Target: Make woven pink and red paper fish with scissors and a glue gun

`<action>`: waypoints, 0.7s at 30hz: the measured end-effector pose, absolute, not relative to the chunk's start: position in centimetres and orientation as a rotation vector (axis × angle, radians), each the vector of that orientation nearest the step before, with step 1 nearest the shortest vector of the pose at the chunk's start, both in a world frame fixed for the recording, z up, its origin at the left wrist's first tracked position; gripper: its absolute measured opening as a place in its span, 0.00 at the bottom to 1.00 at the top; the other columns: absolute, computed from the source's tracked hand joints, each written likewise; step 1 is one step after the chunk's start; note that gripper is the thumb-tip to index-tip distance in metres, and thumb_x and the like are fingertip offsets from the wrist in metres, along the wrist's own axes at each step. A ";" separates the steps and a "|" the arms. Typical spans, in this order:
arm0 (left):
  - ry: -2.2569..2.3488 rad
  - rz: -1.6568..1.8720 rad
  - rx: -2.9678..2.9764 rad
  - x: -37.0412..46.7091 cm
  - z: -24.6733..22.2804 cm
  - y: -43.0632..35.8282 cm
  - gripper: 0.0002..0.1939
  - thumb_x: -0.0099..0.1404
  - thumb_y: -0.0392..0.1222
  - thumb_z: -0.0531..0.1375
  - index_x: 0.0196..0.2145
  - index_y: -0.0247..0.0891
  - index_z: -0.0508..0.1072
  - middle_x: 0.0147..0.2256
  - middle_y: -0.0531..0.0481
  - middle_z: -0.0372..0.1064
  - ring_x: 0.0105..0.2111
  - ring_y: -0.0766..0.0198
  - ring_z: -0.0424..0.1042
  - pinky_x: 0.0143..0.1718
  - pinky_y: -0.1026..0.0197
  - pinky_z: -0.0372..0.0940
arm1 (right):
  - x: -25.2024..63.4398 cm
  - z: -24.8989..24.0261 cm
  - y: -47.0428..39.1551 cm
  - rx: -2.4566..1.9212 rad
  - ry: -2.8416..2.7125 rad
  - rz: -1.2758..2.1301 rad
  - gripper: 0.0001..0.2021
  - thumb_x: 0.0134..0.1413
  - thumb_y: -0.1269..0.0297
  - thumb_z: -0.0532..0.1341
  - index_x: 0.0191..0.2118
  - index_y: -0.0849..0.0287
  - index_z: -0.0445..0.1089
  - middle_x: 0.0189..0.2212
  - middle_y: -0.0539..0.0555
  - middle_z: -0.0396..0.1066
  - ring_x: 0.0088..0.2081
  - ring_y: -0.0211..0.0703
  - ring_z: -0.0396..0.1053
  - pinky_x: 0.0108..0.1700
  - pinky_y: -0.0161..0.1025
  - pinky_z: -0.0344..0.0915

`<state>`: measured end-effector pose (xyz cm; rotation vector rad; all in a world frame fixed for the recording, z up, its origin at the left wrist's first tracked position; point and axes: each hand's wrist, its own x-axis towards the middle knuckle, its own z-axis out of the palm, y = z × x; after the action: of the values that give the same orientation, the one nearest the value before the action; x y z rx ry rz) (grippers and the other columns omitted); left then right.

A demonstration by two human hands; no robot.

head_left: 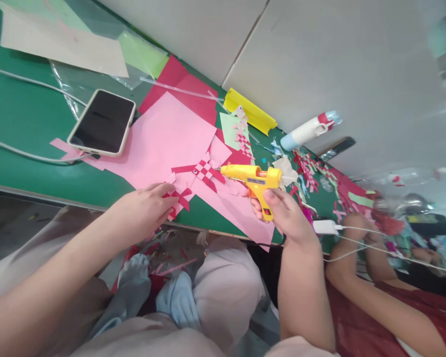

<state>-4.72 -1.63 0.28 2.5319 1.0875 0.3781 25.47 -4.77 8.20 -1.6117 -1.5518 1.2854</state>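
Observation:
My right hand is wrapped around the grip of a yellow hot glue gun, with a clear glue stick out of its back. The nozzle points left, close to a red and pink woven paper fish with a small eye, lying on pink paper. At the table's front edge, my left hand has its fingers bent and closed on a second red and pink woven paper piece, partly hidden under the fingertips.
A phone with white cables lies left on the green table. Yellow folded card, more woven paper fish and a white bottle stand along the wall side. At right, a co-worker's arms rest near a white charger.

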 end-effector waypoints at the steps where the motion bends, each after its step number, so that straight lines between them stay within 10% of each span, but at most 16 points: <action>1: 1.082 0.328 2.563 -4.7 0.4 -1.6 0.15 0.68 0.38 0.50 0.42 0.40 0.75 0.48 0.43 0.70 0.42 0.56 0.73 0.41 0.55 0.70 | 25.9 7.7 -5.2 -1.614 -1.572 1.218 0.24 0.60 0.42 0.54 0.41 0.61 0.70 0.24 0.50 0.62 0.25 0.36 0.61 0.26 0.34 0.59; 11: 1.060 0.251 2.680 -4.9 0.0 -1.3 0.19 0.70 0.39 0.46 0.47 0.39 0.74 0.52 0.40 0.68 0.47 0.52 0.73 0.42 0.50 0.72 | 27.2 1.6 -8.4 -1.927 -1.999 0.155 0.18 0.63 0.50 0.53 0.47 0.60 0.65 0.44 0.65 0.72 0.47 0.56 0.71 0.47 0.49 0.68; 21: 1.069 0.215 2.675 -4.8 0.2 -1.2 0.22 0.71 0.43 0.43 0.47 0.39 0.75 0.52 0.39 0.69 0.46 0.51 0.73 0.42 0.48 0.72 | 26.8 -0.8 -9.7 -2.199 -2.099 -0.160 0.16 0.62 0.58 0.57 0.48 0.66 0.64 0.41 0.67 0.70 0.44 0.59 0.69 0.44 0.50 0.68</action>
<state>-4.84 -1.20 0.19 2.6751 1.0689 0.2150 26.79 -9.72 -0.83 -2.1994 -2.0991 -0.1597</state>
